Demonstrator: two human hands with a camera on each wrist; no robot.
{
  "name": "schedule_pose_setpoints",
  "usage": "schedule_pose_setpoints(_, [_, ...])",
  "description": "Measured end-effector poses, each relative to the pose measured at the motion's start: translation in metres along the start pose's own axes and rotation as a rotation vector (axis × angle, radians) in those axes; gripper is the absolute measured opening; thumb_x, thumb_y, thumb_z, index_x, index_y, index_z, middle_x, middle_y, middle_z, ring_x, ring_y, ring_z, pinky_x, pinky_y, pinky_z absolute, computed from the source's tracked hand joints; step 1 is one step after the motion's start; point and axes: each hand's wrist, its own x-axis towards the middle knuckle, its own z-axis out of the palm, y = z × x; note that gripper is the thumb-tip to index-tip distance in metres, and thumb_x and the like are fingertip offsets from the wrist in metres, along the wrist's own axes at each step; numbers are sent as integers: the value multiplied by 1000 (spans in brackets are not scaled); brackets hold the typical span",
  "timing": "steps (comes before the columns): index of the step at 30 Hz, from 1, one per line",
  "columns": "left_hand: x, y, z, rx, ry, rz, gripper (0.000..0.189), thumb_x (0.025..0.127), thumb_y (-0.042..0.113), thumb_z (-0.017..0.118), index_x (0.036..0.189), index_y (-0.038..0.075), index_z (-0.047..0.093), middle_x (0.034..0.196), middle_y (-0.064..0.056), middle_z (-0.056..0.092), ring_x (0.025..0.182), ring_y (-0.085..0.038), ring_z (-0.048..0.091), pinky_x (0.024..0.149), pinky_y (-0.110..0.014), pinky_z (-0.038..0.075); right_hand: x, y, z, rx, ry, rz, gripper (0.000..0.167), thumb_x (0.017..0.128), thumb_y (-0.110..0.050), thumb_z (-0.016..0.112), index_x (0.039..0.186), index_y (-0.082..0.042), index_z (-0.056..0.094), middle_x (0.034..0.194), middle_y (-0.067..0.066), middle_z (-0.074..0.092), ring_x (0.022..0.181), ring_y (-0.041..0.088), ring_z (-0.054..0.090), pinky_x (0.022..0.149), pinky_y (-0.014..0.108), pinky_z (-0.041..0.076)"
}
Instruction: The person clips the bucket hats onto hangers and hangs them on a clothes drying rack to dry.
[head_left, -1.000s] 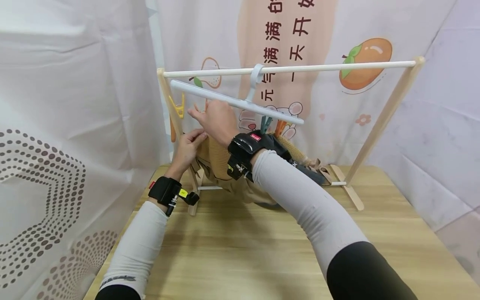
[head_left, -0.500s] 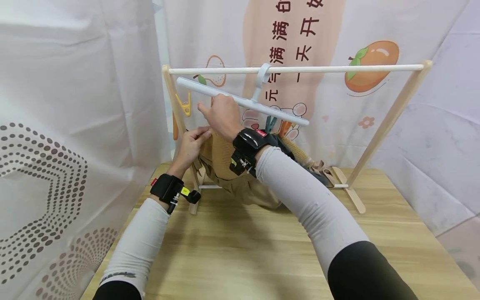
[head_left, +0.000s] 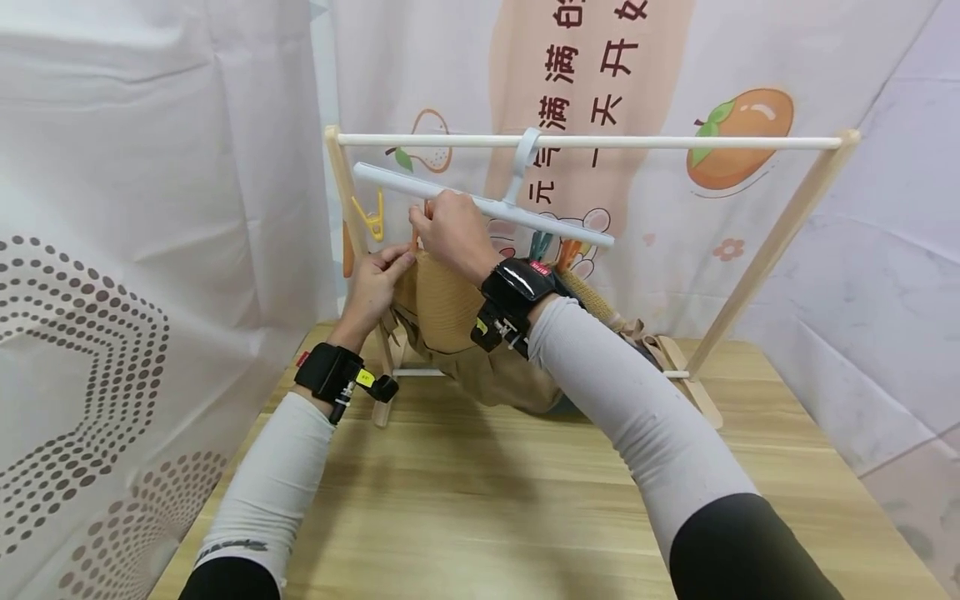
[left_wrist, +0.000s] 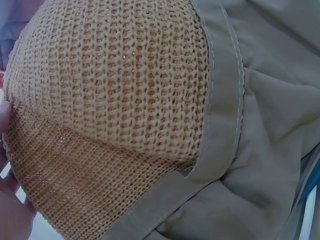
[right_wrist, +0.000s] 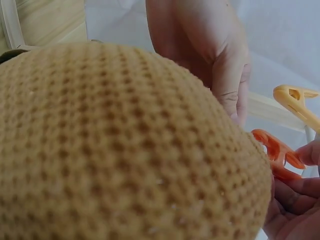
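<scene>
A tan knitted piece of cloth [left_wrist: 125, 75], joined to khaki fabric [left_wrist: 270, 115] by a stitched band, hangs below the tilted pale blue hanger [head_left: 555, 227]. My left hand [head_left: 372, 287] pinches the upper left edge of the knit between thumb and fingers. Just above it, my right hand [head_left: 459, 237] holds an orange clothespin [right_wrist: 276, 154]. In the right wrist view, the clothespin's nose is right at the knit edge, with my thumb and fingers on its handles. A teal clothespin [head_left: 540, 245] and another orange clothespin [head_left: 568, 252] stand at the cloth's right part.
The hanger hooks over the white rail [head_left: 675, 142] of a wooden rack whose right leg [head_left: 776, 250] stands on the wood-grain table [head_left: 450, 500]. A yellow clothespin [head_left: 373, 218] is at the left post. Printed curtains [head_left: 645, 50] enclose the back and sides.
My right hand has moved slightly right and turned, so the orange clothespin shows more above the left fingers. The left hand keeps its hold on the knit edge. The head view has shifted slightly.
</scene>
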Motion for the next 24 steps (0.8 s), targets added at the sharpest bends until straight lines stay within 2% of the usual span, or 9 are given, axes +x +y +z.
schedule_pose_setpoints(2, [0, 1, 0, -21, 15, -4, 34, 100, 17, 56, 125, -4, 64, 127, -19, 63, 109, -10, 57, 89, -20, 44, -1, 0, 0, -3, -6, -5, 56, 102, -23, 45, 46, -14, 41, 46, -6, 33, 43, 7, 31, 43, 19, 21])
schedule_pose_setpoints(4, [0, 1, 0, -24, 28, -13, 34, 100, 17, 56, 125, -5, 63, 128, -19, 63, 109, -10, 57, 89, -20, 44, -2, 1, 1, -14, -9, -5, 56, 102, -24, 44, 47, -15, 42, 47, -6, 35, 43, 7, 32, 43, 19, 22])
schedule_pose_setpoints(8, [3, 4, 4, -9, 49, -42, 36, 100, 20, 56, 125, -4, 63, 124, -21, 64, 96, -4, 55, 80, -16, 43, -4, 2, 2, -54, 2, -4, 55, 102, -25, 44, 48, -16, 41, 48, -6, 37, 45, 8, 35, 45, 19, 23])
schedule_pose_setpoints(11, [4, 6, 7, -21, 65, -35, 35, 101, 20, 55, 122, -6, 64, 117, -19, 65, 87, -2, 52, 74, -16, 40, -5, 3, 2, -53, 9, -11, 54, 102, -25, 44, 49, -16, 41, 48, -6, 37, 46, 8, 36, 45, 20, 24])
schedule_pose_setpoints(18, [4, 7, 10, -16, 77, 22, 33, 100, 20, 56, 115, -7, 68, 101, -1, 67, 82, -2, 53, 72, -18, 41, -11, 5, 3, -3, 38, -22, 52, 100, -32, 51, 52, -14, 40, 48, -5, 34, 45, 8, 32, 44, 20, 21])
schedule_pose_setpoints(24, [1, 9, 10, -18, 85, 38, 34, 100, 22, 56, 117, -5, 67, 96, 6, 66, 76, -4, 49, 67, -18, 37, -17, 7, 7, -1, 93, 7, 55, 98, -42, 54, 52, -16, 41, 48, -6, 35, 44, 8, 34, 44, 19, 21])
